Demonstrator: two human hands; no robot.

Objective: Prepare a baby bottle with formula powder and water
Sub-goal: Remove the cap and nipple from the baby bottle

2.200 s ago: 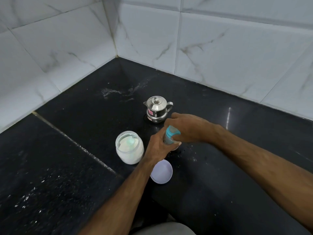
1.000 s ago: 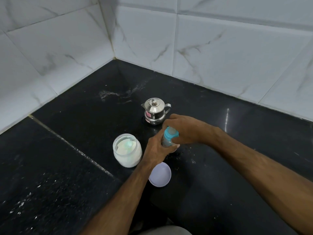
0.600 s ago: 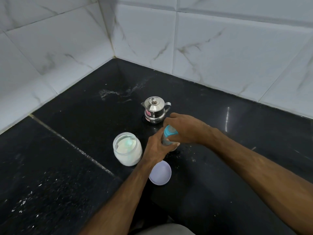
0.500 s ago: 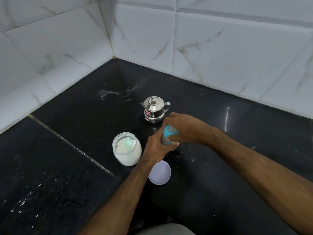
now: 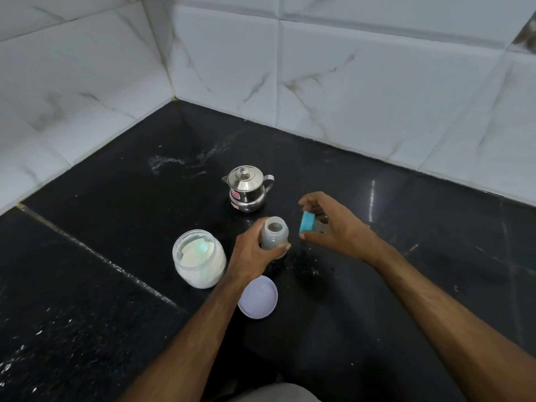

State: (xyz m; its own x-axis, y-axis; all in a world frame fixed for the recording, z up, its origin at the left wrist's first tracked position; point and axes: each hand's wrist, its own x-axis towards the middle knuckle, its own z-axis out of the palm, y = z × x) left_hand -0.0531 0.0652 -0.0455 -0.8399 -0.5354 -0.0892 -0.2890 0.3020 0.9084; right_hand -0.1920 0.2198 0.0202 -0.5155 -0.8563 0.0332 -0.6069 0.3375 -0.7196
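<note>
Fingers of the left hand (image 5: 255, 250) wrap the open baby bottle (image 5: 274, 232) low on the black counter (image 5: 406, 285), a sensible hold for light, likely slippery plastic, while the right hand (image 5: 333, 224) pinches the teal cap (image 5: 307, 221) just beside it.

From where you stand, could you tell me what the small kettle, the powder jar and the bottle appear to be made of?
Kettle: polished steel by the look, mirror-bright with sharp highlights.
Powder jar: clear glass or plastic, hard to tell which; white powder shows through its wall.
Bottle: probably translucent plastic, cloudy grey walls, held by the left hand.
</note>
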